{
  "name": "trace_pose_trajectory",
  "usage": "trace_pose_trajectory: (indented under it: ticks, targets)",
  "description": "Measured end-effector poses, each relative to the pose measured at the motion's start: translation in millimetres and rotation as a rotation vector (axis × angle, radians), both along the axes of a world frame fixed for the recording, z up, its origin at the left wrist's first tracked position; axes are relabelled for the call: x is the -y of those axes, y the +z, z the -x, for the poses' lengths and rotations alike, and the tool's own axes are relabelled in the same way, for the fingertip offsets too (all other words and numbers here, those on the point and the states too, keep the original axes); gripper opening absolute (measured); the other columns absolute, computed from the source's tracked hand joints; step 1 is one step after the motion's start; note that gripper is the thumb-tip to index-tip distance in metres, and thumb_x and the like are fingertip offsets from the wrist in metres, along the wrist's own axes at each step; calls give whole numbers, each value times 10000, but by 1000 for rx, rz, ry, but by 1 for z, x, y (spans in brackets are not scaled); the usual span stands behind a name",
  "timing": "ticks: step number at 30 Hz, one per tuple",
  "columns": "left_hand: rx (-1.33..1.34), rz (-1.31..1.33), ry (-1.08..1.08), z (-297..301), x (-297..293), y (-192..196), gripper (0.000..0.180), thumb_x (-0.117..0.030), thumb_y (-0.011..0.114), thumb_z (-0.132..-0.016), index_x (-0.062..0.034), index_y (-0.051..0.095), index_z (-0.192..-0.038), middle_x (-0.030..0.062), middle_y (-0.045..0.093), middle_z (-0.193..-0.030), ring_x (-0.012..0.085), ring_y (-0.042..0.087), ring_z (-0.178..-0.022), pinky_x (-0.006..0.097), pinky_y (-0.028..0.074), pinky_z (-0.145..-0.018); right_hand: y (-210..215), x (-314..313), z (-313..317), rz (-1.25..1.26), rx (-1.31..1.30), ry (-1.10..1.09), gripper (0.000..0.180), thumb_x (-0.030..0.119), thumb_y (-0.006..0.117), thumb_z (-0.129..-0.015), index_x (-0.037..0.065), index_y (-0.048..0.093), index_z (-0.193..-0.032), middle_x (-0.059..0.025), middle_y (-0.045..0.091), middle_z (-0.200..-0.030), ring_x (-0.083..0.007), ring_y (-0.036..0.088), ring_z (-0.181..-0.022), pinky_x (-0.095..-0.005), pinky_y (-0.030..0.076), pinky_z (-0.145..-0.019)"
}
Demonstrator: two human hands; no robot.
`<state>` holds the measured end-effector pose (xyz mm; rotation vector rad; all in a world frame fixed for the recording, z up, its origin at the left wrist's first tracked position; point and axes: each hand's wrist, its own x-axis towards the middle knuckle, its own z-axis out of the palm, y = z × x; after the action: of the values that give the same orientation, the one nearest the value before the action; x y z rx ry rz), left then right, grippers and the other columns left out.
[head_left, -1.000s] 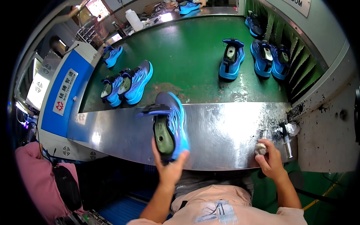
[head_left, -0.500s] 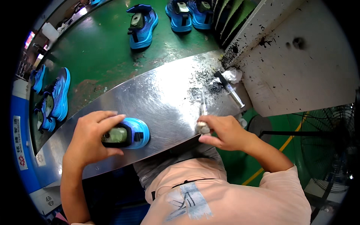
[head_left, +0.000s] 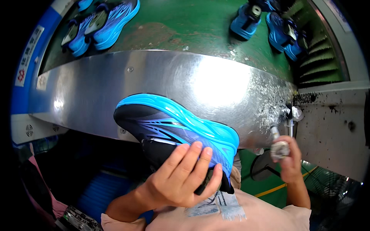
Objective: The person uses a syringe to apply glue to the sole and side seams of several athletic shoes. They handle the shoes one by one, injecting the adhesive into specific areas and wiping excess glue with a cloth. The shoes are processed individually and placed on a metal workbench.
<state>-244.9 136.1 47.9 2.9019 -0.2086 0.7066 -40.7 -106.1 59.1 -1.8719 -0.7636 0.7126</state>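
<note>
A blue and black sneaker [head_left: 173,115] is raised on its side in front of me, sole edge facing away and toe to the left. My left hand [head_left: 183,177] grips it near the heel and collar, fingers spread along its side. In my right hand [head_left: 291,161], at the right end of the metal ledge, is a small tool with a lumpy whitish handle [head_left: 280,150] and a thin pale shaft; its exact kind is unclear. Close by it lies a syringe-like clear tube with a black end [head_left: 290,121], beside crumpled white tissue [head_left: 297,114].
A steel ledge [head_left: 162,77] borders the green conveyor surface [head_left: 185,30]. More blue sneakers [head_left: 111,27] stand at far left, others [head_left: 246,21] at far right near green strip curtains [head_left: 318,57]. A stained grey panel [head_left: 335,131] rises at right; a fan is partly visible below it.
My left hand has lifted the sneaker off the ledge, bringing it closer and turning it on its side. The view has swung left. The tool stays in my right hand.
</note>
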Motion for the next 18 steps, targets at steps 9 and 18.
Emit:
trace_pose_trajectory:
  ticks: [9,18]
  targets:
    - [106,35,11,4,-3,-9,150,-160,577,-841,-113,605,-981,132,658,-1034,284,643,-980,418,498,-892,74,-200,7,-346,-871,470,667,682,286,-908,71,376,-1158,0,432,-523,-70,307,-379,-219,256,-354]
    - [166,3,-20,8,-10,-18,218,-206,500,-873,-39,584,-983,154,665,-999,295,635,-980,400,502,-900,67,-284,46,144,-838,415,746,697,167,-909,7,398,-1072,-25,387,-497,-81,278,-384,-223,226,-350]
